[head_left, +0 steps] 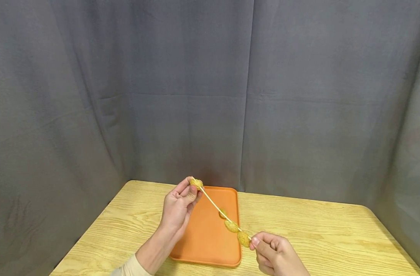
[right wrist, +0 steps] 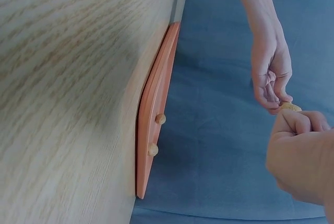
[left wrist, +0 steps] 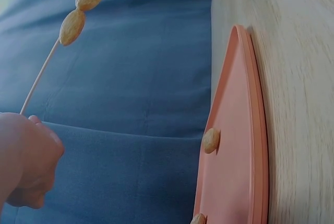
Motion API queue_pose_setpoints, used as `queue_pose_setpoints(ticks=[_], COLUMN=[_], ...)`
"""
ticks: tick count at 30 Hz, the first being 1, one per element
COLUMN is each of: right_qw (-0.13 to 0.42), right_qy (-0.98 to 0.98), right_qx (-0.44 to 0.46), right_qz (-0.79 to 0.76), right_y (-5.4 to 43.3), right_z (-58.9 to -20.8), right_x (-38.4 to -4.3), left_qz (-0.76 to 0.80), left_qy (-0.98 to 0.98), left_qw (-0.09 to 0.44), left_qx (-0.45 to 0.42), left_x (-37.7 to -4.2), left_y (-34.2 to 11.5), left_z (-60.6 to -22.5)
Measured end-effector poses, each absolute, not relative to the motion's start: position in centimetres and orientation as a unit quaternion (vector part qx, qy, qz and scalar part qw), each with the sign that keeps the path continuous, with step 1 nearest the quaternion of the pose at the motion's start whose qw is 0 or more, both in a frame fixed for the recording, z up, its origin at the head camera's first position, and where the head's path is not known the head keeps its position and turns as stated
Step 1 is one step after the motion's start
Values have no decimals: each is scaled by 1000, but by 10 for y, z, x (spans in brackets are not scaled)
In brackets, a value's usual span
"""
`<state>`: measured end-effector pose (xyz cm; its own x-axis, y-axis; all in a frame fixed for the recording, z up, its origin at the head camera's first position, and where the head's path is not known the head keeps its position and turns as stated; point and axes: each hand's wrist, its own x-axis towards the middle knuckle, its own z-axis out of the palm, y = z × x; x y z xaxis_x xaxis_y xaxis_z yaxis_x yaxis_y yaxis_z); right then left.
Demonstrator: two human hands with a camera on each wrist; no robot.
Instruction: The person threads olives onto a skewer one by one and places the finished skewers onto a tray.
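In the frame's lower middle, a wooden skewer [head_left: 213,202] is held slantwise above an orange tray [head_left: 206,241] — its lower-right end is pinched by the right hand [head_left: 278,253], beside two golden oval pieces [head_left: 231,226]; at its upper-left tip, another piece [head_left: 197,184] is pinched by the left hand [head_left: 177,209].

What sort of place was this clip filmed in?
Probably a makeshift filming booth rather than a kitchen: plain fabric hangings stand behind and to both sides of a wood-grain table, which bears an orange tray.
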<state>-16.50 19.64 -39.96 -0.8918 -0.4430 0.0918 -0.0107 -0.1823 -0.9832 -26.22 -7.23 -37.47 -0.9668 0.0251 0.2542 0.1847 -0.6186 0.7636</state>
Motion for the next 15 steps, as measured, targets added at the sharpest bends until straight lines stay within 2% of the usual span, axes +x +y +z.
queue_pose_setpoints(ticks=[15], right_qw=[148], right_qy=[611], right_qx=[-189], right_qz=[-754], right_y=[196], right_z=[-403], right_x=[-166], left_qz=[-887], left_qy=[-440], left_qw=[38], left_qx=[-133], left_x=[-254], left_y=[-64], left_z=[-379])
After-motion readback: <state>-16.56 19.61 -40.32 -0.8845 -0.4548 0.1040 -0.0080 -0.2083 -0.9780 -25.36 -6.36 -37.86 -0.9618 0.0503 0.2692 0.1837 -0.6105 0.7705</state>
